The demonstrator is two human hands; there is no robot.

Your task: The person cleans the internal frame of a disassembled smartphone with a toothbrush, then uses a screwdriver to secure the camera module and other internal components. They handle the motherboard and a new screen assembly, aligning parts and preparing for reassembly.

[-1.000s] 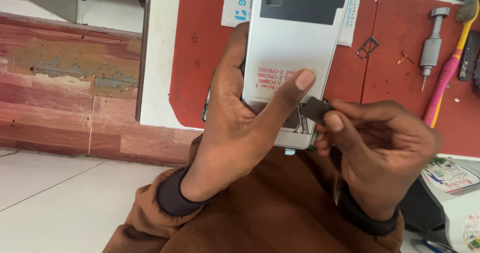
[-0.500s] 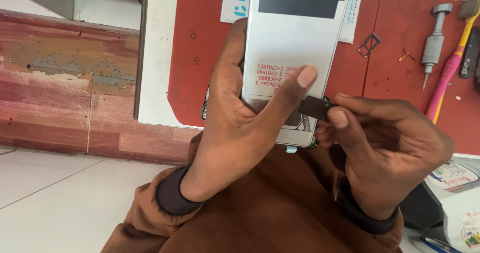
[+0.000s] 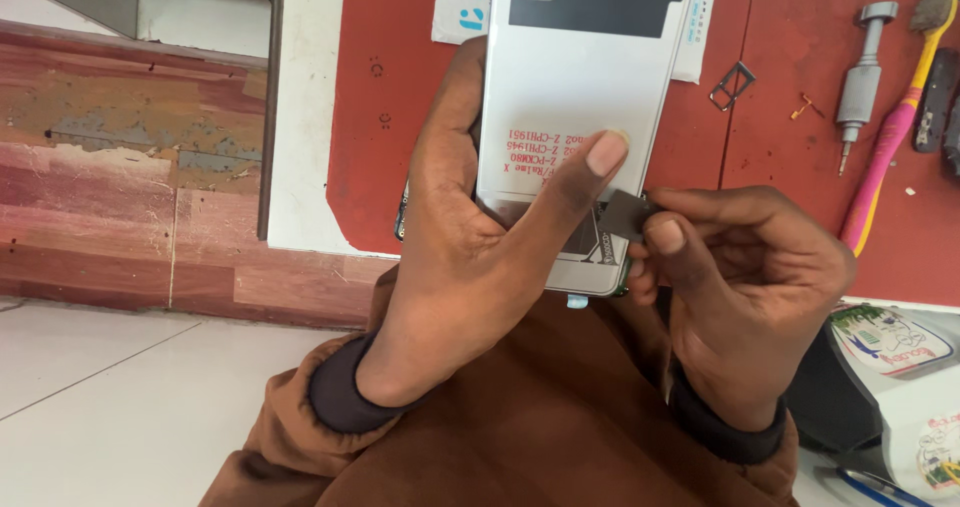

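Two hands work over a red mat [image 3: 400,117]: the left hand [image 3: 480,257] clamps a white panel [image 3: 580,97], long axis pointing away, while the right hand [image 3: 740,287] pinches a small grey tab [image 3: 626,215], possibly a flex, at the panel's lower right corner.

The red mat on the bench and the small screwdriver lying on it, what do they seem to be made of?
The red mat looks like soft rubber or silicone: matt, scuffed surface, with uneven cut edges. The small screwdriver appears to be bare metal, grey with a dull sheen, a flat cap on top and a thin tip. The pink toothbrush beside it looks like glossy plastic.
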